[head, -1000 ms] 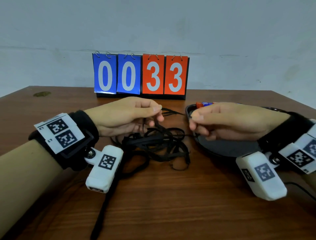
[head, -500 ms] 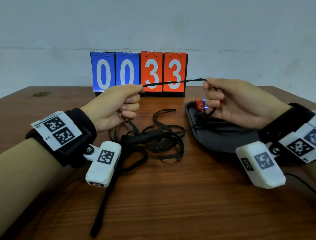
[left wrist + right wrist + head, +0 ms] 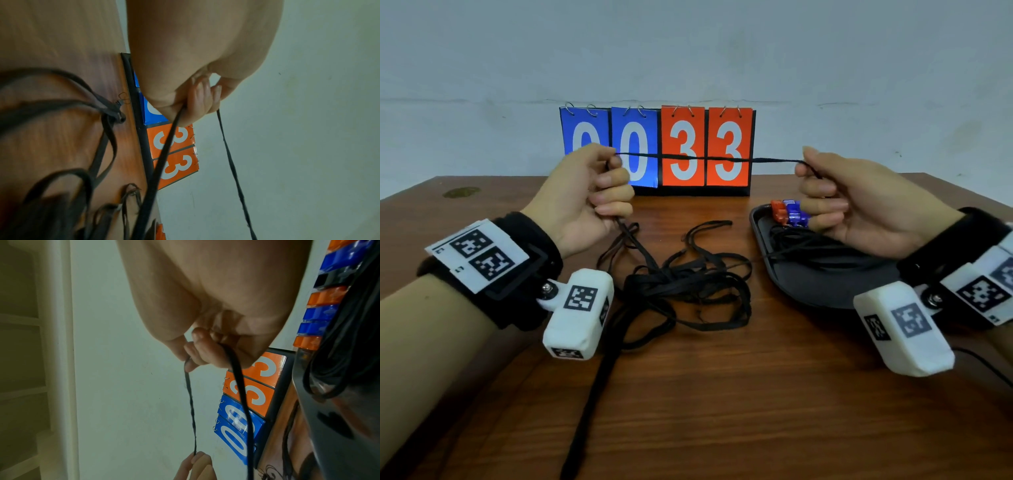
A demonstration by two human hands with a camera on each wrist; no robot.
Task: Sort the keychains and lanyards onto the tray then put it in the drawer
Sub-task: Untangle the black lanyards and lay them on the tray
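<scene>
A black lanyard [image 3: 709,158] is stretched taut and level between my two raised hands. My left hand [image 3: 599,192] grips one end, and the strap [image 3: 164,151] runs from it down into a tangled pile of black lanyards [image 3: 688,284] on the table. My right hand [image 3: 825,192] pinches the other end [image 3: 190,386] above the black tray [image 3: 822,291]. On the tray lie coiled black lanyards [image 3: 811,246] and red and blue keychains [image 3: 789,212], partly hidden behind my right fingers.
A flip scoreboard [image 3: 657,147] reading 0033 stands at the back of the wooden table [image 3: 722,394], close to the wall. One long black strap [image 3: 592,394] trails from the pile toward the table's front edge. White shelving [image 3: 24,353] shows in the right wrist view.
Both hands have risen from the table and moved apart, pulling one lanyard out of the pile until it is taut between them.
</scene>
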